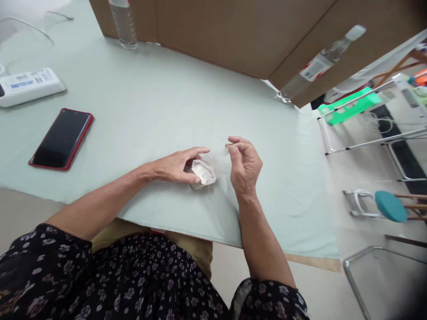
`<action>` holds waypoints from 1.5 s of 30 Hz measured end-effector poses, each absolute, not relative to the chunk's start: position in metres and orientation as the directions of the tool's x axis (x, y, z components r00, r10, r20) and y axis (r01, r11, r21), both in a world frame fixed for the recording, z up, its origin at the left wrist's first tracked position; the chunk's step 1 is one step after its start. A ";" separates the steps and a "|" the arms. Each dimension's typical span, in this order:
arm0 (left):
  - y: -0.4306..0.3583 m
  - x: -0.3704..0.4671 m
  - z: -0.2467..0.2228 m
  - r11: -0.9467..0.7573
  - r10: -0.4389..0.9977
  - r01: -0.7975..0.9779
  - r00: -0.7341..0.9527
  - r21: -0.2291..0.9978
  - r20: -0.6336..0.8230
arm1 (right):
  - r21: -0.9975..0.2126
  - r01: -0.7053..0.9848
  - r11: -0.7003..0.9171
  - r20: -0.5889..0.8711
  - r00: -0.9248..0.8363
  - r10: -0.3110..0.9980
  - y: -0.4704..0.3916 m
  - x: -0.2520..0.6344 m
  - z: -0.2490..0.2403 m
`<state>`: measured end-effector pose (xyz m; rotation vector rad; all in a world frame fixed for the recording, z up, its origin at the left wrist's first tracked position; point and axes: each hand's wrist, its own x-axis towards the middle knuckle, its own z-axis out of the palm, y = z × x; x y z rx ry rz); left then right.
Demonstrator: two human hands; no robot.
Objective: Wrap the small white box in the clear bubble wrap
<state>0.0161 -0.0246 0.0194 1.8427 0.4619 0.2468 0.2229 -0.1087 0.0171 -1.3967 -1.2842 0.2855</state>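
Near the front of the cloth-covered table, my left hand (176, 167) curls its thumb and fingers around a small whitish packet (203, 172). Its top faces me, and the pale contents are too blurred to name. A thin translucent sheet (218, 161) stretches from the packet toward the right. My right hand (245, 164) is closed, pinching the far end of this sheet between thumb and fingers. Whether the sheet is still joined to the packet I cannot tell.
A red-cased phone (62, 138) and a white power strip (31, 86) lie at the left. One water bottle (124, 24) stands by a cardboard panel (213, 33), another bottle (315, 66) farther right. Beyond the right table edge are a metal rack (367, 142) and a teal-topped stool (391, 206).
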 end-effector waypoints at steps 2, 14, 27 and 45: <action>-0.026 0.016 0.018 -0.234 0.432 0.190 0.899 0.954 -0.073 | -0.864 0.448 0.227 0.436 0.443 0.784 -0.106 0.231 0.015; -0.025 0.017 0.023 0.017 0.399 0.209 0.895 0.978 -0.198 | -0.973 0.213 0.091 0.204 0.599 0.774 -0.091 0.260 -0.002; -0.022 0.028 0.004 0.401 0.713 -0.092 0.656 0.911 -0.248 | -0.851 0.520 -0.069 0.090 0.274 0.958 -0.112 0.209 0.025; -0.030 0.024 0.015 -0.335 0.862 0.423 0.499 0.842 0.092 | -0.945 0.327 -0.014 0.117 0.377 0.919 -0.103 0.224 0.007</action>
